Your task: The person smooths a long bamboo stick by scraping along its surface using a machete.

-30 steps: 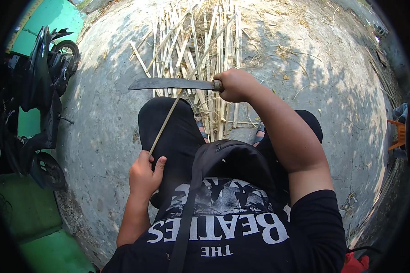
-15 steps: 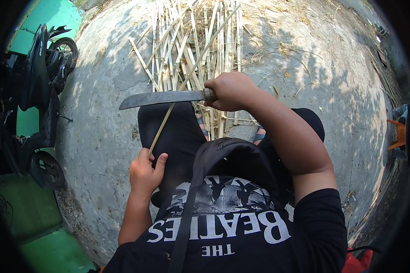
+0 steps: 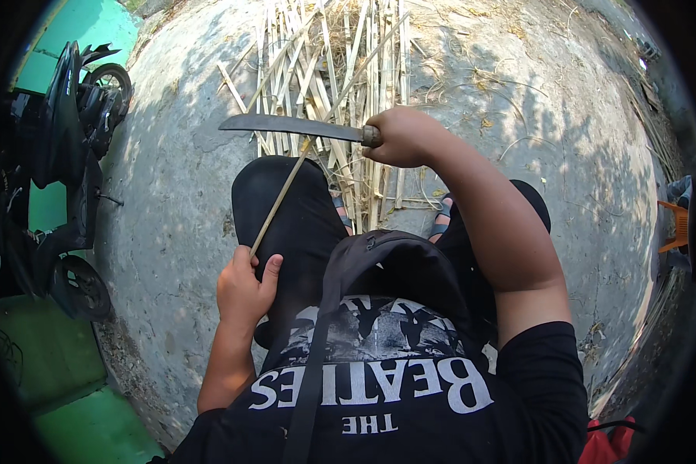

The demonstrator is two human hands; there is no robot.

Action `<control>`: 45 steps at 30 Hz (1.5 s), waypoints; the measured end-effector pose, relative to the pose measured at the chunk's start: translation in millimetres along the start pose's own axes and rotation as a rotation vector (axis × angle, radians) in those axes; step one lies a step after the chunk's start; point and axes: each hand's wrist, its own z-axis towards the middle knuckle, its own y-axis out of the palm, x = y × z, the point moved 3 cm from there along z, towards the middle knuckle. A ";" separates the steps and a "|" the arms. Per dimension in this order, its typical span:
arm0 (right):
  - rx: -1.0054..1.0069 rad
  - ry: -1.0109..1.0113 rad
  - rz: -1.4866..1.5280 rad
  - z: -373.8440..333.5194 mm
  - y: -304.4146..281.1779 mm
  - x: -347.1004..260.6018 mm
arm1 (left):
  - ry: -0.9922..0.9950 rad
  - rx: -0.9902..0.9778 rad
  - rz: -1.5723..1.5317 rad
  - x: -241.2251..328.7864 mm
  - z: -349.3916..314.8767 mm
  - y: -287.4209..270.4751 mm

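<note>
My right hand (image 3: 400, 137) is closed round the wooden handle of a machete (image 3: 298, 126), whose long grey blade points left. The blade lies across a long, thin bamboo strip (image 3: 281, 197), just beyond my left knee, and seems to touch it there. My left hand (image 3: 243, 286) grips the near end of that strip beside my left thigh, with the thumb raised off it. From my hand the strip slants up and away to the right, under the blade and over a pile of split bamboo strips (image 3: 375, 100) on the ground ahead of me.
A dark motorcycle (image 3: 69, 162) stands at the left by a green surface. Dry shavings (image 3: 487, 77) lie scattered on the concrete ground (image 3: 170, 232) to the right of the pile. An orange plastic chair (image 3: 674, 226) is at the far right, and something red (image 3: 607, 445) shows at the lower right.
The machete has moved away from me along the strip and slightly right, with my right arm reaching farther forward. My left hand keeps its hold on the strip, nearly unmoved.
</note>
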 end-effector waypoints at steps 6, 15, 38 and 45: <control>-0.122 -0.125 0.151 7.6 10.5 -13.1 | 0.015 0.056 0.005 -9.9 -5.0 7.7; 0.071 0.081 0.307 13.4 -0.8 44.3 | 0.112 0.132 0.040 -1.4 -0.6 3.3; -0.143 -0.181 0.000 0.7 1.0 -12.3 | -0.104 -0.080 -0.109 -42.0 -30.4 2.9; 0.139 0.294 0.613 13.9 -23.4 90.3 | 0.004 0.025 -0.034 -46.3 -30.3 -10.3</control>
